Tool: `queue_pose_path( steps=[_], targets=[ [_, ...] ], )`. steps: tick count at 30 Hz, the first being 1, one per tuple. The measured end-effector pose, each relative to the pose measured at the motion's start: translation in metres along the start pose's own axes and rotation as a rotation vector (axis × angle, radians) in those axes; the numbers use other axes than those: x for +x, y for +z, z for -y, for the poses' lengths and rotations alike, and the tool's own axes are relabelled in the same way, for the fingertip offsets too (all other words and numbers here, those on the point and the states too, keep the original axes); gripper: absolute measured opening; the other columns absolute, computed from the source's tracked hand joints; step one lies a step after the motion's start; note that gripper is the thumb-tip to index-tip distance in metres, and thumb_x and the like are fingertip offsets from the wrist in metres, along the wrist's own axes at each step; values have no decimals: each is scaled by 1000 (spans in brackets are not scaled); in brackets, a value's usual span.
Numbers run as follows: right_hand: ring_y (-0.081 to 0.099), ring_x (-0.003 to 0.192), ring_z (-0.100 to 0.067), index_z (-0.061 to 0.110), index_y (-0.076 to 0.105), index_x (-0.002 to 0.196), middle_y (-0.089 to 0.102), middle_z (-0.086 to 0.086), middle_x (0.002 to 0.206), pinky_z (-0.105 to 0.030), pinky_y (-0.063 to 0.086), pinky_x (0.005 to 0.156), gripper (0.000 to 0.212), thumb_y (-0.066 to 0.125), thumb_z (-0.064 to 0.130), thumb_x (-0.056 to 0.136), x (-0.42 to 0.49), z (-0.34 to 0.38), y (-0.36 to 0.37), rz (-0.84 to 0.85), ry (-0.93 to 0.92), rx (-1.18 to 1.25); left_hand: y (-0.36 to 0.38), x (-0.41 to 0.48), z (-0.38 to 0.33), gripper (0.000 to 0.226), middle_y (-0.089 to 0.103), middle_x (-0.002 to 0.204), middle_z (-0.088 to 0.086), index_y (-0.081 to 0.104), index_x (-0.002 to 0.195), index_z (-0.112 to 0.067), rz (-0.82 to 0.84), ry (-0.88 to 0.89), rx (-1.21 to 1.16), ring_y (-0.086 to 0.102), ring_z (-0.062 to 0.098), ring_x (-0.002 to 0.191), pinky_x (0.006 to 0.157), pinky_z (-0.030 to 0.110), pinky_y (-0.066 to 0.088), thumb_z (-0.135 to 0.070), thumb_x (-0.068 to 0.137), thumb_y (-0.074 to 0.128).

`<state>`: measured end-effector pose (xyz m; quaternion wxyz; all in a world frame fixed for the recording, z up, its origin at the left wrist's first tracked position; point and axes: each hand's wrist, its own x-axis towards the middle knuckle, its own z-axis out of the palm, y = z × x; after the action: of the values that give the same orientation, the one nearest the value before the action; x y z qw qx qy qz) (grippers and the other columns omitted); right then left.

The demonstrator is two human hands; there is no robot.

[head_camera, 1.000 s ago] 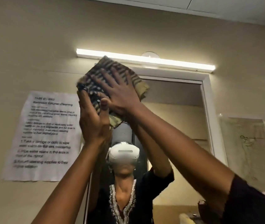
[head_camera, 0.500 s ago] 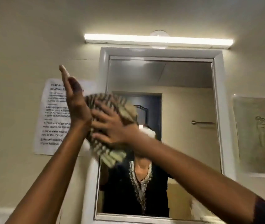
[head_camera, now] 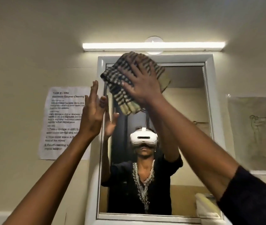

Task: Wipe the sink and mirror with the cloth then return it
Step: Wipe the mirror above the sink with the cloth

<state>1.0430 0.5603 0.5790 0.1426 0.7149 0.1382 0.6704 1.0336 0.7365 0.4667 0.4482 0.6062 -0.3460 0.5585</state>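
Note:
A white-framed mirror (head_camera: 209, 111) hangs on the beige wall ahead. My right hand (head_camera: 142, 86) lies flat, fingers spread, pressing a dark-and-tan striped cloth (head_camera: 117, 82) against the top of the glass. The cloth covers the upper left part of the mirror and reaches its top frame. My left hand (head_camera: 93, 113) is raised by the mirror's left frame, fingers straight and apart, holding nothing and apart from the cloth. The sink is out of view.
A bright light bar (head_camera: 153, 45) runs just above the mirror. A printed task sheet (head_camera: 62, 122) is taped to the wall on the left, and a pale drawing sheet (head_camera: 255, 132) on the right. The mirror reflects a person wearing a white headset.
My right hand has swept the cloth up and to the right, from the mirror's left middle to its top. My left hand has come off the cloth and stays by the left frame.

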Motion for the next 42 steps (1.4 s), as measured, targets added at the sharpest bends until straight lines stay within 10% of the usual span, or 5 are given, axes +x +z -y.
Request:
queue_pose_path(
  steps=[8,20,29,35,42],
  targets=[
    [41,128,-28,39,44,133,57,-4,130,-59,13,113,48,38,57,89,-166,44,7,198,-388,192,14,-2,-8,84,28,152,0,22,147,-19,104,197,199,35,15,136,120,33,1,-74,84,12],
    [-2,145,-25,45,12,144,4,0,159,-67,-4,110,59,24,62,88,-89,-41,-15,-9,309,30,16,-16,33,85,4,158,10,7,148,-4,122,438,605,0,21,146,119,34,0,-45,87,49],
    [46,118,-21,42,41,135,62,0,116,-54,11,114,49,45,56,88,-222,57,2,134,-164,179,10,-24,25,66,26,152,9,26,146,-7,391,652,563,21,19,143,114,32,26,-50,95,22],
    [10,143,-28,49,12,142,16,-1,157,-59,-5,111,55,28,62,91,-139,-92,-32,23,377,53,11,-25,29,70,28,147,0,28,145,-13,369,608,493,29,11,133,99,34,37,-58,93,21],
    [-1,145,-22,42,6,145,3,1,159,-63,-2,112,57,22,59,93,-167,-93,-35,69,341,-68,12,-27,28,72,37,143,4,33,143,-13,364,558,427,36,16,126,97,35,38,-62,91,23]
  ],
)
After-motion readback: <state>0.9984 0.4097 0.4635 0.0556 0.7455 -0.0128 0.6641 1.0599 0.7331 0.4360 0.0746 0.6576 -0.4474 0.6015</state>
